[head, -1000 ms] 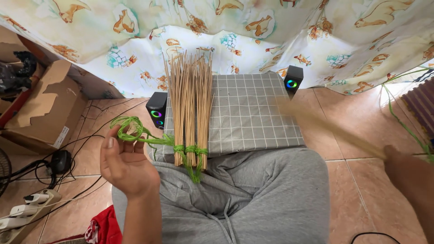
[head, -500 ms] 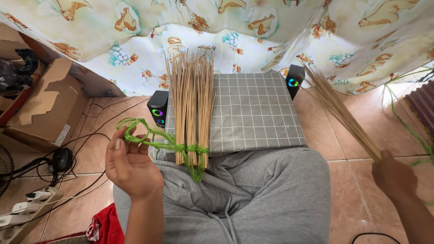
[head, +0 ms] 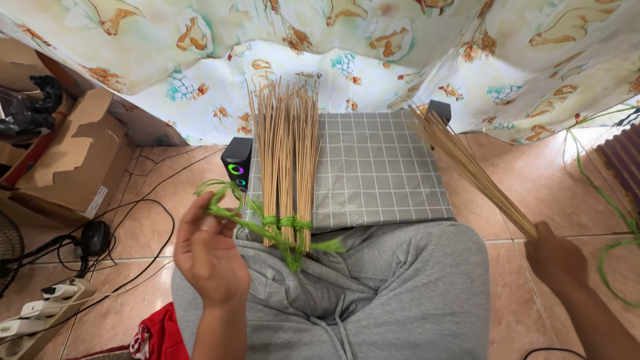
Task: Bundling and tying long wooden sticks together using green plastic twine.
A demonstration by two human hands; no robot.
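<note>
Over on the far left, a torn cardboard box sits on the floor, and a white power strip with black cords lies in front of it, so that side is crowded. Next comes the left hand. Its fingers are bent in and they pinch a green string, which makes a loop above the hand. The string runs to the right and is tied around a bundle of thin tan sticks. The knot is just beside the hand. The bundle lies flat on a surface with a gray checked cloth over it, near the left edge, and the stick tips fan out toward a curtain with animal pictures at the back. The tied end sticks out past the near edge of the surface, over the person's gray pants. A small black speaker with a glowing ring stands at the left edge of the surface. The right part of the cloth has nothing on it. Further right, the right hand is closed around the end of a second bunch of sticks, held up on a slant over the tiled floor. More green string lies on the floor at the far right.
</note>
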